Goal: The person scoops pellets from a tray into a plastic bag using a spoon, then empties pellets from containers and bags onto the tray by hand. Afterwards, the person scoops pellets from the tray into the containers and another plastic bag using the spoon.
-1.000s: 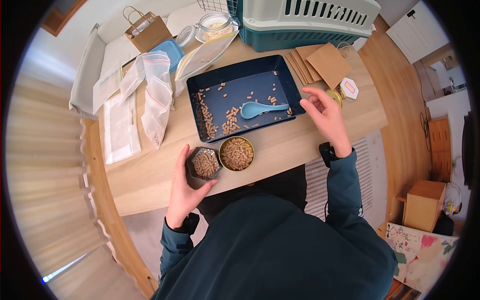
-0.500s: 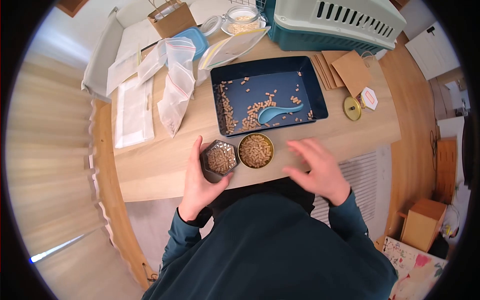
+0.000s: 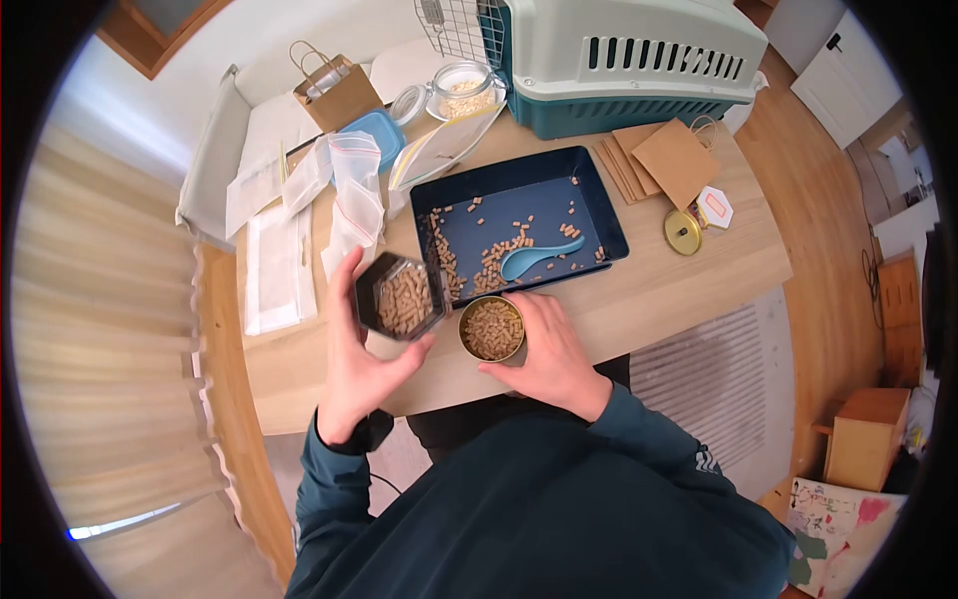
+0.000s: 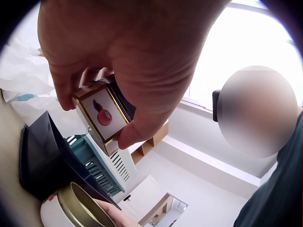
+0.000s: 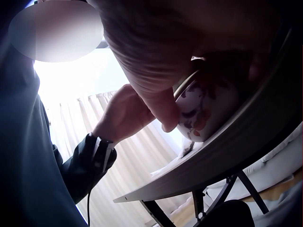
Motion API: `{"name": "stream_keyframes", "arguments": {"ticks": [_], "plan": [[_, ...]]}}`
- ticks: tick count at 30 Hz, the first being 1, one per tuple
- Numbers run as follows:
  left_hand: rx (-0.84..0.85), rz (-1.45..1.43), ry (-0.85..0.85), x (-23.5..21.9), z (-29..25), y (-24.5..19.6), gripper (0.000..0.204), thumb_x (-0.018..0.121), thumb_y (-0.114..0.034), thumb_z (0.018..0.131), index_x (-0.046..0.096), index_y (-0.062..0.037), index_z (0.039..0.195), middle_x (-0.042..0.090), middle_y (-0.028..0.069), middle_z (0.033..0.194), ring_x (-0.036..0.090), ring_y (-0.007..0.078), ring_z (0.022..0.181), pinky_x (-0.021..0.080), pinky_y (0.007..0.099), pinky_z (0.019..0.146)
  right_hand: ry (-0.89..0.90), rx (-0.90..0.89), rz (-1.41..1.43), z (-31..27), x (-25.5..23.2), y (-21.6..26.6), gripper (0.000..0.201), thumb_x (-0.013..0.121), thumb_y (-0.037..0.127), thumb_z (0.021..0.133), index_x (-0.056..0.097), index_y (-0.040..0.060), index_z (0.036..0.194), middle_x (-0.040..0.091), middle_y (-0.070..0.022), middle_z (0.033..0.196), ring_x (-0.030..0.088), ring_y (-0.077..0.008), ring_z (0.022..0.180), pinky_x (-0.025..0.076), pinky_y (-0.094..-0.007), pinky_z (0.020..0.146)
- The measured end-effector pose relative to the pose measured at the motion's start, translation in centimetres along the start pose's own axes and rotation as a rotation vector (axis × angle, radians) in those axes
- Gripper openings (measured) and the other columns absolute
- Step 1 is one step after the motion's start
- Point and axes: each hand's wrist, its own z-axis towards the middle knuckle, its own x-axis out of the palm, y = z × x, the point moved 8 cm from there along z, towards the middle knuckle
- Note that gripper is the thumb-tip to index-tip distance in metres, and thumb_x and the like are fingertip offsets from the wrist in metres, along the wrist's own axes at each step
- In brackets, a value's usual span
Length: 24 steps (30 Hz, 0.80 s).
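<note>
My left hand [image 3: 356, 371] grips a dark hexagonal container [image 3: 401, 297] of tan pellets, raised over the table edge area and tipped slightly. In the left wrist view its printed side panel [image 4: 102, 112] shows between thumb and fingers. Beside it, my right hand [image 3: 555, 353] curls round a round gold-rimmed tin [image 3: 492, 330], also filled with pellets. The right wrist view shows the tin's floral wall [image 5: 204, 111] under the thumb. Just behind the two containers lies a dark blue tray [image 3: 524, 172] with scattered pellets and a blue scoop [image 3: 539, 258].
Clear zip bags [image 3: 357, 185] and a flat plastic pouch [image 3: 276, 285] lie at left. A glass jar [image 3: 465, 90] and pet carrier [image 3: 634, 70] stand at the back. Brown paper bags [image 3: 676, 162], a gold lid [image 3: 683, 232] and a white hexagonal lid [image 3: 714, 208] are at right.
My right hand has come from the right, near the gold lid, to the tin and grips it. The left hand has lifted the hexagonal container off the table.
</note>
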Motion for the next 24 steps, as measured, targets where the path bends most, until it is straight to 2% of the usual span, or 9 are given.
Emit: {"name": "stream_keyframes", "arguments": {"ticks": [3, 4, 7, 10, 11, 14, 15, 22, 24], "plan": [[-0.011, -0.003, 0.074, 1.4, 3.2, 0.1, 0.096, 0.087, -0.005, 0.075, 0.035, -0.0002, 0.156, 0.048, 0.0144, 0.147, 0.052, 0.0240, 0.137, 0.045, 0.0375, 0.115, -0.033, -0.004, 0.073, -0.3, -0.6, 0.0, 0.088, 0.092, 0.030, 0.076, 0.045, -0.0008, 0.144, 0.054, -0.0223, 0.139, 0.052, -0.0411, 0.129, 0.043, -0.0486, 0.110], [-0.009, -0.002, 0.063, 1.4, 4.2, 0.3, 0.096, 0.087, -0.005, 0.075, 0.035, -0.0002, 0.156, 0.048, 0.0144, 0.147, 0.052, 0.0240, 0.137, 0.045, 0.0375, 0.115, -0.049, 0.002, 0.124, -0.5, -0.9, -0.1, 0.087, 0.092, 0.028, 0.077, 0.044, -0.0010, 0.144, 0.054, -0.0226, 0.139, 0.052, -0.0412, 0.129, 0.044, -0.0485, 0.110], [0.045, 0.220, 0.137, 2.8, 6.3, 0.9, 0.087, 0.087, -0.015, 0.076, 0.043, 0.0012, 0.150, 0.055, 0.0183, 0.140, 0.058, 0.0289, 0.131, 0.048, 0.0393, 0.110, -0.085, 0.030, 0.198, -1.7, -1.9, -1.2, 0.087, 0.094, 0.020, 0.074, 0.044, -0.0011, 0.143, 0.053, -0.0215, 0.138, 0.054, -0.0378, 0.130, 0.046, -0.0453, 0.110], [0.099, 0.400, 0.238, 4.4, 8.2, -0.7, 0.085, 0.086, -0.011, 0.076, 0.044, -0.0019, 0.150, 0.053, 0.0164, 0.140, 0.058, 0.0267, 0.129, 0.048, 0.0372, 0.110, -0.117, 0.062, 0.219, -2.9, -3.1, -2.9, 0.087, 0.094, 0.017, 0.074, 0.044, -0.0005, 0.142, 0.052, -0.0205, 0.139, 0.055, -0.0361, 0.130, 0.047, -0.0440, 0.109], [0.108, 0.393, 0.241, 4.8, 8.6, -1.0, 0.084, 0.086, -0.015, 0.075, 0.046, -0.0011, 0.148, 0.053, 0.0174, 0.139, 0.058, 0.0310, 0.128, 0.049, 0.0380, 0.107, -0.134, 0.035, 0.200, -3.1, -3.7, -3.1, 0.088, 0.094, 0.020, 0.075, 0.042, -0.0006, 0.144, 0.052, -0.0215, 0.138, 0.055, -0.0385, 0.129, 0.048, -0.0449, 0.108], [0.123, 0.448, 0.234, 5.5, 9.6, -0.7, 0.084, 0.085, -0.014, 0.075, 0.046, -0.0011, 0.148, 0.052, 0.0180, 0.140, 0.057, 0.0325, 0.126, 0.049, 0.0375, 0.106, -0.167, 0.039, 0.202, -3.6, -4.9, -3.6, 0.088, 0.094, 0.019, 0.075, 0.042, -0.0003, 0.144, 0.051, -0.0211, 0.139, 0.055, -0.0379, 0.129, 0.047, -0.0450, 0.108], [0.207, 0.497, 0.217, 5.6, 10.0, -0.4, 0.082, 0.085, -0.013, 0.075, 0.047, -0.0019, 0.147, 0.055, 0.0184, 0.137, 0.059, 0.0336, 0.122, 0.050, 0.0394, 0.104, -0.164, 0.058, 0.227, -3.7, -5.0, -3.9, 0.089, 0.094, 0.017, 0.074, 0.042, 0.0002, 0.145, 0.050, -0.0209, 0.140, 0.054, -0.0375, 0.129, 0.047, -0.0451, 0.109], [0.101, 0.525, 0.287, 7.1, 11.2, 0.3, 0.082, 0.084, -0.013, 0.073, 0.048, -0.0056, 0.147, 0.061, 0.0195, 0.129, 0.062, 0.0354, 0.115, 0.052, 0.0419, 0.100, -0.163, 0.062, 0.242, -3.8, -5.4, -4.6, 0.090, 0.094, 0.017, 0.073, 0.043, 0.0002, 0.145, 0.050, -0.0208, 0.139, 0.053, -0.0372, 0.130, 0.046, -0.0455, 0.110], [0.177, 0.720, 0.334, 8.0, 11.6, 0.0, 0.080, 0.082, -0.016, 0.072, 0.051, -0.0058, 0.145, 0.062, 0.0191, 0.128, 0.063, 0.0379, 0.117, 0.052, 0.0420, 0.101, -0.162, 0.042, 0.235, -3.6, -5.7, -4.5, 0.090, 0.094, 0.017, 0.072, 0.043, 0.0001, 0.145, 0.051, -0.0208, 0.138, 0.053, -0.0371, 0.130, 0.046, -0.0453, 0.109]]}}
